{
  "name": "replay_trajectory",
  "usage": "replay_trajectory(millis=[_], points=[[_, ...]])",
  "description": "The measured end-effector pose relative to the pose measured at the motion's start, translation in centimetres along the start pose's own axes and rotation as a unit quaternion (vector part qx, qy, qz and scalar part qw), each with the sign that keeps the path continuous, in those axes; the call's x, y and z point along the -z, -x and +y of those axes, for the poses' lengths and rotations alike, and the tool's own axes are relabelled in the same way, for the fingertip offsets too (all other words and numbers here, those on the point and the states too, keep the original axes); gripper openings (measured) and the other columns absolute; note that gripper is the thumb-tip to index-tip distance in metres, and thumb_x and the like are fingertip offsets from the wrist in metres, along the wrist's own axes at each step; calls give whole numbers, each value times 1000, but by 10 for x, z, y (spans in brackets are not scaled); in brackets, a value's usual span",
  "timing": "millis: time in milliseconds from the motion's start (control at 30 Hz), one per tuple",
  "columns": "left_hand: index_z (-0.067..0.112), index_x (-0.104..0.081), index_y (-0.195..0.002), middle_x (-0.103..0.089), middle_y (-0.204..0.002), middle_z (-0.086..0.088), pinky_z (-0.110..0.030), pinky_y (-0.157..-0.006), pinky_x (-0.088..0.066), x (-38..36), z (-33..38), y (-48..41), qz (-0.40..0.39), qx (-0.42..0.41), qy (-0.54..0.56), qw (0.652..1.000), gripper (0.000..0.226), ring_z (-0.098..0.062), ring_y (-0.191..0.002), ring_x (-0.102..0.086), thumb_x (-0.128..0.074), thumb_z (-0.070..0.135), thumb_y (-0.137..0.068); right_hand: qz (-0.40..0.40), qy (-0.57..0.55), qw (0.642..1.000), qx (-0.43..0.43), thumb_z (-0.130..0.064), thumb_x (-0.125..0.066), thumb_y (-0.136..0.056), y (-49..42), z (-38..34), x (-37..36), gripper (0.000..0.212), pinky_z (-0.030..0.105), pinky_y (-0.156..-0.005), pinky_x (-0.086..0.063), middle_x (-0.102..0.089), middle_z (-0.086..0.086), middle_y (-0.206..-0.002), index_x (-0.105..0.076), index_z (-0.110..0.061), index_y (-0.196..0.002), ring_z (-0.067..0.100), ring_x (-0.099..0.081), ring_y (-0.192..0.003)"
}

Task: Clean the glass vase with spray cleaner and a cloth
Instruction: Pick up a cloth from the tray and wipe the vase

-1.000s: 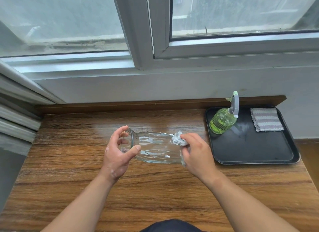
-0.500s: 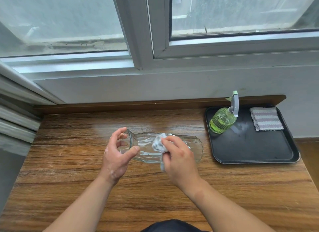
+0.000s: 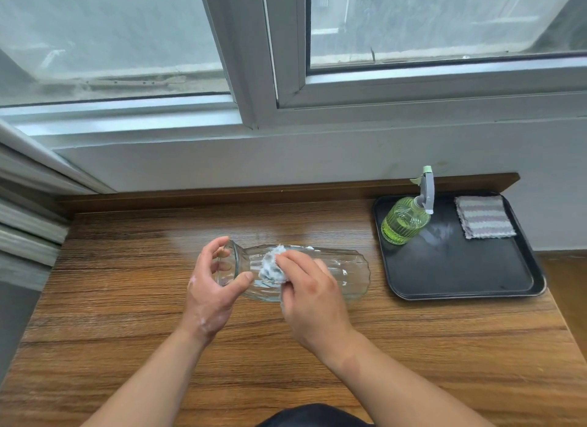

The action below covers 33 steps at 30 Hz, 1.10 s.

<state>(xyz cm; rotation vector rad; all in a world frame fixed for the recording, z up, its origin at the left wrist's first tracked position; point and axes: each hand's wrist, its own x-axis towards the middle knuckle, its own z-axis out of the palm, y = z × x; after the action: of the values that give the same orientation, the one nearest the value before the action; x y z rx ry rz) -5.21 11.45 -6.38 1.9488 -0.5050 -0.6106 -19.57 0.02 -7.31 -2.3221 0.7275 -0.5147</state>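
A clear ribbed glass vase (image 3: 346, 268) lies on its side above the wooden table (image 3: 127, 283), mouth to the left. My left hand (image 3: 212, 287) grips the vase's rim and neck. My right hand (image 3: 309, 293) holds a crumpled pale cloth (image 3: 270, 268) pressed against the vase near its neck. A green spray bottle (image 3: 405, 221) with a grey trigger head stands upright on the black tray (image 3: 460, 277) to the right.
A folded striped cloth (image 3: 482, 217) lies at the back right of the tray. A window sill and wall run along the table's far edge. The table's right edge lies just past the tray.
My right hand with the cloth has slid left along the vase, from its base end toward the neck. My left hand has kept its hold on the rim.
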Motion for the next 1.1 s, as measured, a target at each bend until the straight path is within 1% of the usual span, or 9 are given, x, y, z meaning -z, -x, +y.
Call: replay_trajectory(millis=[233, 333, 433, 533, 667, 733, 867, 1000, 1100], points=[[45, -49, -133, -50, -125, 22, -34, -86, -44, 2, -7, 1, 4, 17, 7, 1000, 83, -17, -118, -52, -71, 60, -55, 17, 54, 995, -77, -2, -65, -86, 12, 49, 8, 41, 35, -88, -55, -68, -5, -123, -68, -16, -124, 23, -60, -98], [46, -49, -132, -50, -125, 22, -39, -91, -43, 2, -8, 3, 7, 21, 9, 1000, 81, -18, -119, -52, -71, 59, -55, 22, 70, 991, -113, 0, -64, -86, 15, 71, 12, 40, 37, -91, -54, -69, -2, -123, -69, -14, -123, 26, -61, -101], [55, -48, -125, -49, -125, 23, -41, -93, -43, 3, -8, 3, 4, 20, 7, 1000, 75, -15, -117, -52, -72, 60, -55, 10, 40, 988, -148, 0, -59, -88, 13, 86, 21, 40, 33, -96, -52, -70, -7, -120, -70, -17, -122, 16, -61, -105], [61, -46, -120, -50, -124, 23, -37, -90, -43, 3, -5, 3, -3, 18, 5, 1000, 72, -10, -114, -53, -72, 60, -54, 36, -78, 971, -223, 0, -58, -90, 7, 98, 44, 36, 23, -79, -51, -72, -15, -99, -74, -26, -109, -1, -64, -89], [61, -46, -121, -51, -123, 19, -39, -91, -44, 4, -4, 1, -4, 17, 2, 1000, 72, -19, -120, -53, -71, 61, -54, 37, -125, 948, -292, -12, -61, -96, -1, 123, 67, 28, 22, -66, -48, -74, -10, -86, -73, -35, -106, 5, -66, -78], [60, -46, -121, -51, -123, 20, -40, -92, -44, 3, -4, 1, -2, 16, 3, 1000, 72, -21, -121, -53, -72, 60, -54, 2, -96, 950, -297, -14, -60, -96, 0, 129, 61, 27, 28, -69, -51, -74, -10, -85, -71, -37, -102, 9, -66, -79], [60, -46, -122, -50, -124, 23, -38, -91, -44, 3, -4, 1, -2, 15, 2, 1000, 72, -16, -118, -53, -72, 60, -55, -2, -43, 956, -290, -7, -53, -92, 5, 120, 37, 40, 29, -86, -52, -71, -10, -109, -72, -28, -121, 12, -64, -95], [56, -47, -126, -51, -125, 21, -35, -89, -44, 4, -1, -2, -6, 11, -1, 1000, 73, 0, -116, -51, -71, 60, -56, 25, -30, 967, -253, -5, -51, -89, 3, 91, 22, 41, 35, -84, -56, -69, -11, -101, -73, -25, -117, 12, -64, -89], [54, -47, -128, -50, -124, 21, -35, -88, -44, 4, 1, -2, -5, 10, -7, 1000, 75, -1, -114, -51, -70, 61, -56, 14, -27, 981, -191, -6, -52, -91, 0, 58, 13, 42, 28, -93, -51, -69, -13, -112, -70, -23, -125, 8, -60, -102]])
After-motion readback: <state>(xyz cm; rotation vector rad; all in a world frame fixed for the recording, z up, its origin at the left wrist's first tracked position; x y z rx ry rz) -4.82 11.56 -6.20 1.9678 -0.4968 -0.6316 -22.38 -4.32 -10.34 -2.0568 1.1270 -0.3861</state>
